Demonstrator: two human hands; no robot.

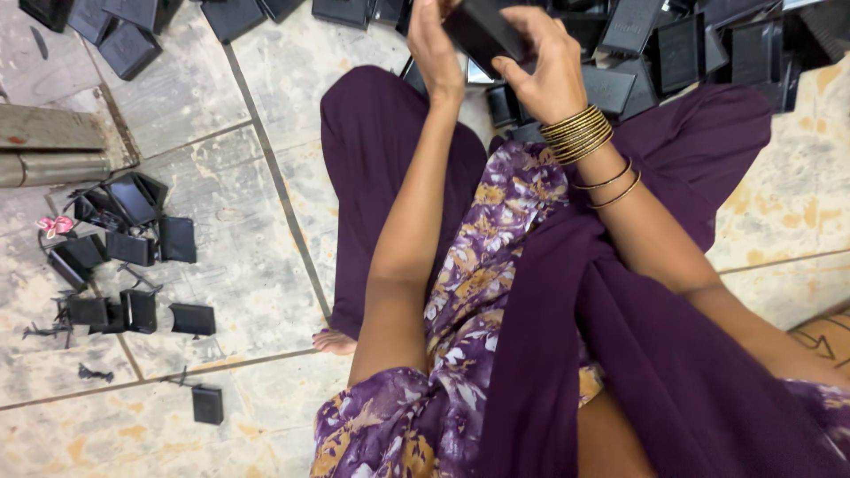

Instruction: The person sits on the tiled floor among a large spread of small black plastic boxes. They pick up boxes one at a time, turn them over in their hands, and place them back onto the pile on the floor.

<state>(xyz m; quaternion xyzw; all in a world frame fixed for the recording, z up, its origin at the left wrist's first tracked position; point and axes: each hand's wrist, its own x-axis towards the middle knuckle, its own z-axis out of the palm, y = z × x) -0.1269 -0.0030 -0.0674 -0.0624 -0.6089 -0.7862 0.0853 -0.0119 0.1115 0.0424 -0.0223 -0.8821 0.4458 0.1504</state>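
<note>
- Both hands meet at the top centre of the frame: my left hand [436, 49] pinches one end of a black plastic part [482, 31], and my right hand [551, 66], gold bangles [577, 134] at the wrist, curls closed around its other end.
- Holding it well, I judge, means a firm grip from both sides, with the part kept above my lap.
- A heap of black parts [673, 44] crowds the upper right, close behind my hands.
- A smaller scatter of black parts [133, 257] lies at the left on the tiled floor [239, 177].
- Open floor between scatter and purple skirt [390, 159] gives elbow room leftward.
</note>
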